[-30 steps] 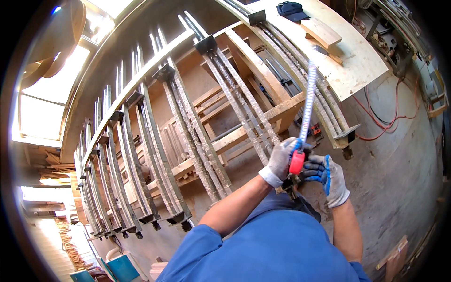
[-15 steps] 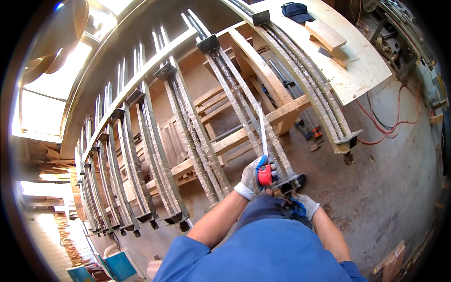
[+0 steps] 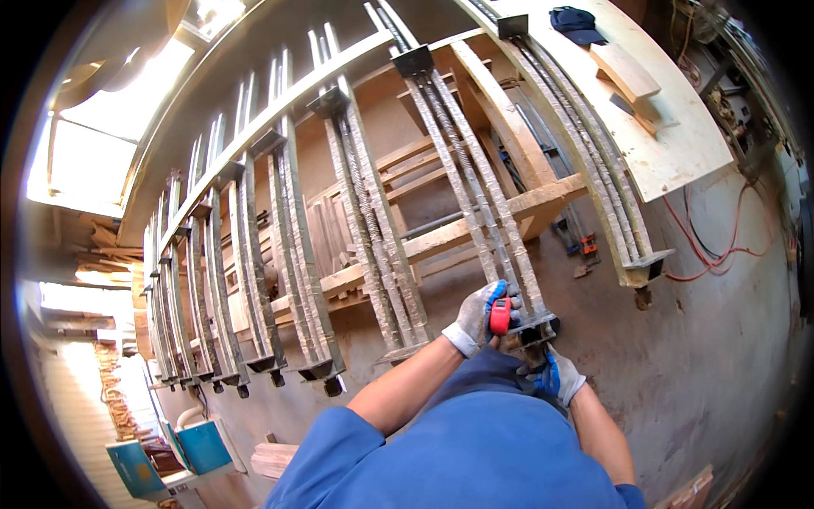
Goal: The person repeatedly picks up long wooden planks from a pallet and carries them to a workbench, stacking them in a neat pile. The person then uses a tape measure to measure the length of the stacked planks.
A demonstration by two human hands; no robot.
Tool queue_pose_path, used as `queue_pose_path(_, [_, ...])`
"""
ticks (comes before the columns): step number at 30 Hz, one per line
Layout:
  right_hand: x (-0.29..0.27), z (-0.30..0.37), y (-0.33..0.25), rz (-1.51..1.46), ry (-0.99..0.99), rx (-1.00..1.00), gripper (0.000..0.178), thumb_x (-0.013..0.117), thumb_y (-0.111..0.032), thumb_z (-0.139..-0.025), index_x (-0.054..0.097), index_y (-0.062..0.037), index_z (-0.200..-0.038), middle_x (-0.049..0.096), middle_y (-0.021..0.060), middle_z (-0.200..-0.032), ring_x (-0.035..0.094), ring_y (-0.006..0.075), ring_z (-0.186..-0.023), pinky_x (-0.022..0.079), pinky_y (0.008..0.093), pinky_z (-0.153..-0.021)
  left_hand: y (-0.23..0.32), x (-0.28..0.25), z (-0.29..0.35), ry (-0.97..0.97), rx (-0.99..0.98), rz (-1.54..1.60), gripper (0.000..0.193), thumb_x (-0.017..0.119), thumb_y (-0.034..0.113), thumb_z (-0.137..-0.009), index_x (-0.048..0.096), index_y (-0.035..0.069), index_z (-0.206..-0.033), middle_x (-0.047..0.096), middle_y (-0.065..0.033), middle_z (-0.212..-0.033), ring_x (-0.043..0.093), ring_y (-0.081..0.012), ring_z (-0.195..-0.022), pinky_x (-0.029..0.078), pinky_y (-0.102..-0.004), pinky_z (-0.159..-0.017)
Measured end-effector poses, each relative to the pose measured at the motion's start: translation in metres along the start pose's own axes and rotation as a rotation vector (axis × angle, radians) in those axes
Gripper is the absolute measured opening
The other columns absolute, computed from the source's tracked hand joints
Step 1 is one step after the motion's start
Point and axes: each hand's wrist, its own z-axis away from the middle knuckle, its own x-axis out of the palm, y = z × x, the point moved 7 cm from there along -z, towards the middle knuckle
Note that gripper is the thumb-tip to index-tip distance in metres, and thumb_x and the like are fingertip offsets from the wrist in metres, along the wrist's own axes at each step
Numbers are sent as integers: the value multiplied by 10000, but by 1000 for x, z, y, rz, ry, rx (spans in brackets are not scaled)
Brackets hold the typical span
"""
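My left hand (image 3: 476, 321), in a white-and-blue work glove, is closed around a red tape measure (image 3: 500, 316). It is held over the near end of a long bar clamp (image 3: 477, 197), just left of the clamp's end plate (image 3: 536, 332). No blade shows outside the tape measure's case. Below that plate, my gloved right hand (image 3: 560, 378) is closed at the clamp's end, close to my body. What its fingers grip is mostly hidden.
Several more bar clamps (image 3: 292, 246) lie in a row to the left across a wooden frame (image 3: 551, 200), and another long clamp (image 3: 585, 140) lies to the right. A pale board (image 3: 678, 157) at right holds a dark cap (image 3: 578, 25) and wood blocks (image 3: 626, 71). A red hose (image 3: 721, 261) lies on the floor.
The tape blade that stretched along the clamp is no longer visible; it has gone back into the case. The view has shifted slightly. Both hands stay at the clamp's near end.
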Motion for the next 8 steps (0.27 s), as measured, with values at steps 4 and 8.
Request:
queue_pose_path(4, [-17,-22,9,132,100,-155,261,613,-161,-919,616,-39,-1150,687,138,-1058,675,274,-905,554,348,-780,-2,6,2,-9,-17,-17,317,499,318,-1019,576,17,-1083,649,-144,-896,613,-256,-717,531,-354,-686])
queue_pose_path(8, [59,48,-57,1358,699,-628,416,866,-261,-702,627,-94,-1000,713,96,-1027,678,339,-947,533,435,-851,-3,6,2,-67,-23,51,356,516,338,-1011,562,10,-1141,652,-144,-918,620,-248,-726,536,-372,-729])
